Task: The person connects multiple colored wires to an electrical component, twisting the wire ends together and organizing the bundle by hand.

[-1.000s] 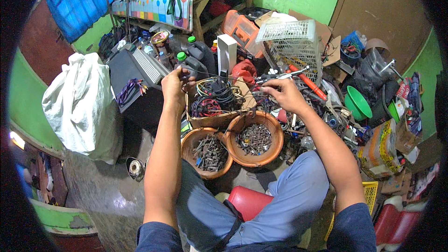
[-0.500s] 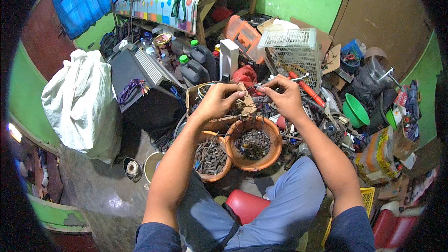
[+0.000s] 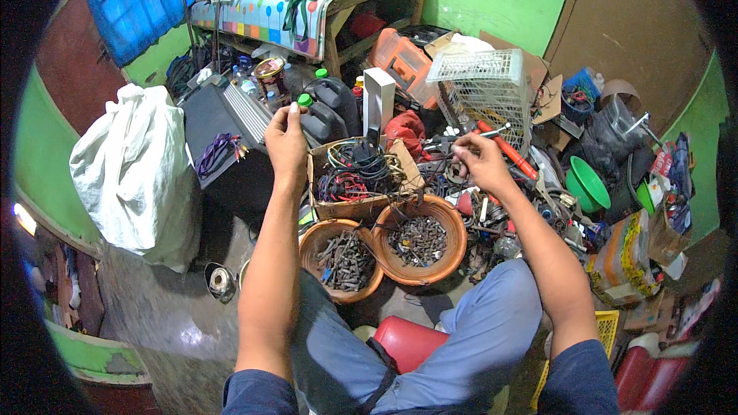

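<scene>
Above and to either side of a cardboard box (image 3: 346, 210), holds both bare hands raised and well apart. Lifts the left hand (image 3: 286, 142) to the left of the box, near a black jug (image 3: 323, 123) with a green cap, with thumb and fingertip brought together and pointing upward. Impossible to make out whether gripping a thin strand there or pinching on nothing. Bends the right hand (image 3: 484, 164) inward over the clutter to the right of the box, with thumb and curled fingers close together; too small to tell whether grasping anything thin.

Has the tangle of cables (image 3: 357, 173), mostly black with some red, heaped inside the box, below and between the hands, touched by neither. Just in front of the box, has two round orange-brown bowls side by side: the left bowl (image 3: 307, 252) and the right bowl (image 3: 460, 234), both bearing small dark pieces, with a bit of blue among those in the left.

Sits with knees apart in blue-grey trousers (image 3: 496, 303), with a red padded thing (image 3: 407, 342) between the legs. Behind the box, faces an upright white box (image 3: 377, 100), a crumpled red bag (image 3: 406, 127) and an orange case (image 3: 406, 65). Toward the right, has a white lattice basket (image 3: 480, 69), a red tube (image 3: 520, 160) lying aslant and a green bowl (image 3: 588, 184). On the left, has a bulging white sack (image 3: 134, 177).
</scene>
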The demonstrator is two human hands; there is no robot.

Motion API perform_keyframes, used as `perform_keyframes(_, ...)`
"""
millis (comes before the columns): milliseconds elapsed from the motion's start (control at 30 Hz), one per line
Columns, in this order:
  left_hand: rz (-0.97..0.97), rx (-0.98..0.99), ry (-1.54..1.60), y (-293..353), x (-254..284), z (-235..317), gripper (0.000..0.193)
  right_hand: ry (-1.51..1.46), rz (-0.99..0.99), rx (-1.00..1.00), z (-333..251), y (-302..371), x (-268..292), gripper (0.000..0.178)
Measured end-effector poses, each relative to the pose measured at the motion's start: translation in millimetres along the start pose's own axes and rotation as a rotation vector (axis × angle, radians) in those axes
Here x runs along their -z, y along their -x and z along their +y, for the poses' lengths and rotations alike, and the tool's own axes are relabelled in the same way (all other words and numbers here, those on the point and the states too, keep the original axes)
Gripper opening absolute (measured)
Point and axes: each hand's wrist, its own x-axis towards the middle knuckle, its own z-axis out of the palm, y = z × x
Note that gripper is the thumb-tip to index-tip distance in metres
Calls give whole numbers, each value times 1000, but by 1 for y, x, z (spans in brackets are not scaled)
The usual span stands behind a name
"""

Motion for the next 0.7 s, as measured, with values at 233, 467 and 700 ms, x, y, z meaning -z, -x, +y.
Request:
perform_keyframes(233,80,78,115,-1,5,-1,19,-240,479,74,-3,-5,17,31)
perform_keyframes(467,-151,1,-71,-2,-3,-9,21,158,431,-16,18,-7,30,24)
perform_keyframes(700,-688,-167,-259,55,-43,23,21,-91,-155,140,-54,16,-23,35)
